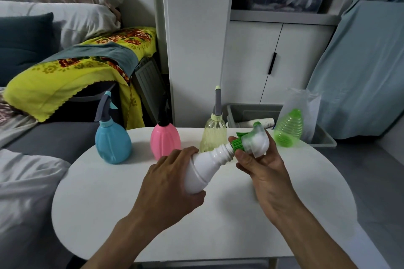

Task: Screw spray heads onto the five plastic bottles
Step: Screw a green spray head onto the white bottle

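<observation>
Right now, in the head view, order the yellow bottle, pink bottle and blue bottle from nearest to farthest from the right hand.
1. Yellow bottle: just behind and left of the right hand, which holds the spray head.
2. Pink bottle: further left, behind the left hand.
3. Blue bottle: far left of the table.

Round table [284, 214] tally: five plastic bottles – blue [113, 144], pink [165, 141], pale yellow [213, 136], green [288, 130] along its far edge, white [204, 169] above its middle. Four spray heads. Two hands.
</observation>
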{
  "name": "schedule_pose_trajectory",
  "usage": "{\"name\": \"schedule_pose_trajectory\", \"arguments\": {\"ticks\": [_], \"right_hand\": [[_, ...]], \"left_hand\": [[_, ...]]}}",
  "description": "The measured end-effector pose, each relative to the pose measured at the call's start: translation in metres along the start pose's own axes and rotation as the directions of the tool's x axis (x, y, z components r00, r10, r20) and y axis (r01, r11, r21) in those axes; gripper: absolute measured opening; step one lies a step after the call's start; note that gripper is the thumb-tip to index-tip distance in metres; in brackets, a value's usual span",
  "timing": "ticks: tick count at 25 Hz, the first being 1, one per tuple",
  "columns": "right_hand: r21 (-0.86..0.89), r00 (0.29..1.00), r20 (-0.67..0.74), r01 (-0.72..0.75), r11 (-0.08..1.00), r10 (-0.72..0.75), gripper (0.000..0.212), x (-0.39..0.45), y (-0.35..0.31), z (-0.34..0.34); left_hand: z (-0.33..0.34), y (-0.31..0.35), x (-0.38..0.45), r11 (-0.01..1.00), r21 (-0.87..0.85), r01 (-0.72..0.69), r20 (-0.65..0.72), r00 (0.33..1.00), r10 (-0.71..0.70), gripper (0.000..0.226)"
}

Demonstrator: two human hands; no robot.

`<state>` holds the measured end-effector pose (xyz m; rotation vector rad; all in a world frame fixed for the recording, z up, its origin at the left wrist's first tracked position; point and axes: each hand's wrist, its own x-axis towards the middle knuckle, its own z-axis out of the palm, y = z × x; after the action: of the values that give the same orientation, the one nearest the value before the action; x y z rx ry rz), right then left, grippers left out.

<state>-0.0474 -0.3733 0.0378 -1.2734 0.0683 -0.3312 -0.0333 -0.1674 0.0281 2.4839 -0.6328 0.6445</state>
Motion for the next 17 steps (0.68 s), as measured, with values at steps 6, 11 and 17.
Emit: {"name": "schedule_pose_trajectory", "arguments": {"ticks": [6,11,17], "right_hand": [[-0.034,0.998,0.065,0.011,0.999,-0.008,0.082,-0.002,-0.001,-0.001],[-0.352,0.995,0.093,0.062,0.934,-0.032,0.101,-0.008,-0.011,-0.001],[-0.639,0.993,0.119,0.056,0.767,0.026,0.083,-0.01,-0.017,-0.013]], "left_hand": [[-0.004,0.001,0.0,1.0,0.002,-0.011,0.052,0.999,0.011,0.088],[-0.014,0.0,0.004,0.995,0.041,-0.095,0.088,0.992,0.091,0.081],[-0.02,-0.002,0.006,0.988,0.067,-0.137,0.127,0.984,0.127,0.078]]}}
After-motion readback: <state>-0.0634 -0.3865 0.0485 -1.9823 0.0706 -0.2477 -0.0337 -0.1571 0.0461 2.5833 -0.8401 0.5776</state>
